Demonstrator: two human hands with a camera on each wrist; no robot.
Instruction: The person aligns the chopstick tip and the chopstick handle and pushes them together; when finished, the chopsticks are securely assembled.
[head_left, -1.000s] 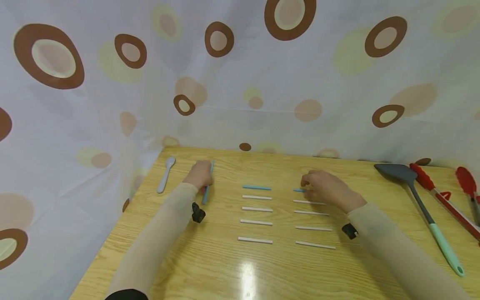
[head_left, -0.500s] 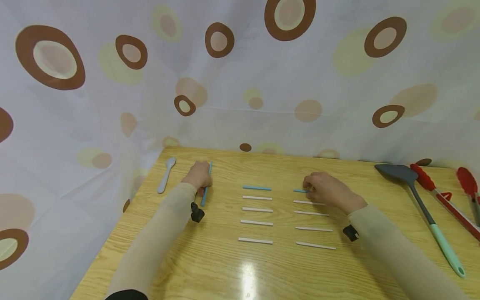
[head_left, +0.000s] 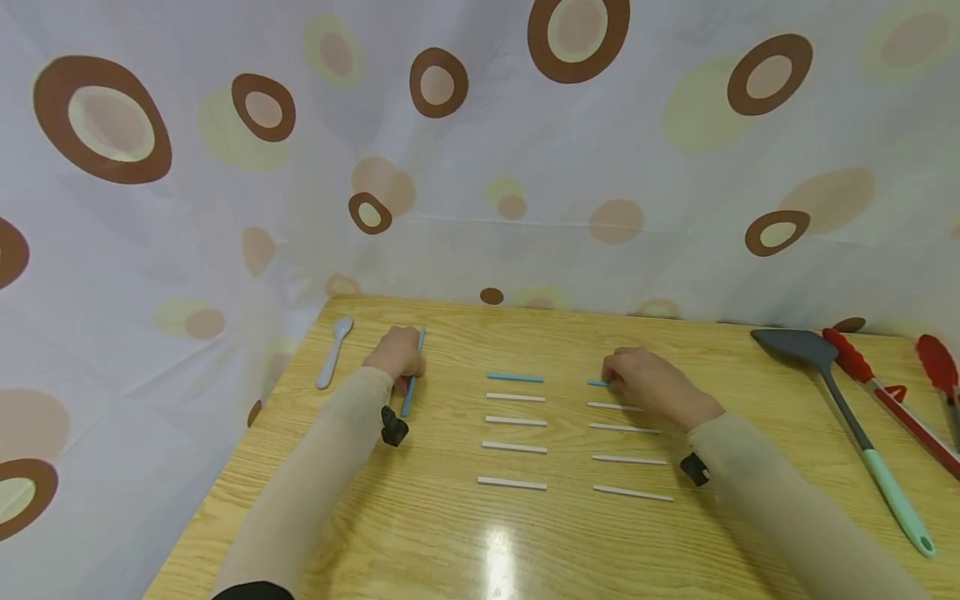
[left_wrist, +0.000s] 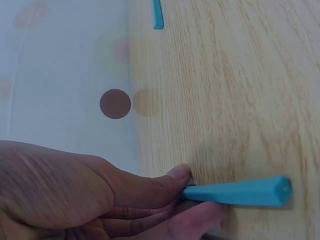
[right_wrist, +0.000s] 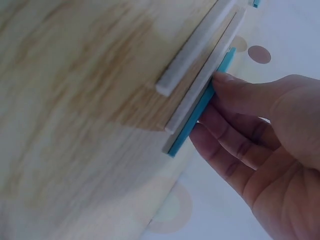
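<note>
At the back left of the table, my left hand grips a slim blue stick. In the left wrist view, thumb and fingers close round one end, and the thick square end points away from the palm. My right hand pinches a second blue stick at the top of the right-hand row. That stick lies alongside a white stick; in the head view most of it is hidden behind the fingers. Between the hands, a third blue stick lies above several white sticks.
A pale spoon lies at the far left. On the right are a dark spatula with a mint handle and red-tipped tongs. Another red-headed utensil sits at the right edge. A patterned curtain hangs behind the table.
My left hand has drawn its blue stick slightly left and towards me. My right hand stays at the second blue stick with small finger shifts. The other sticks lie as before.
</note>
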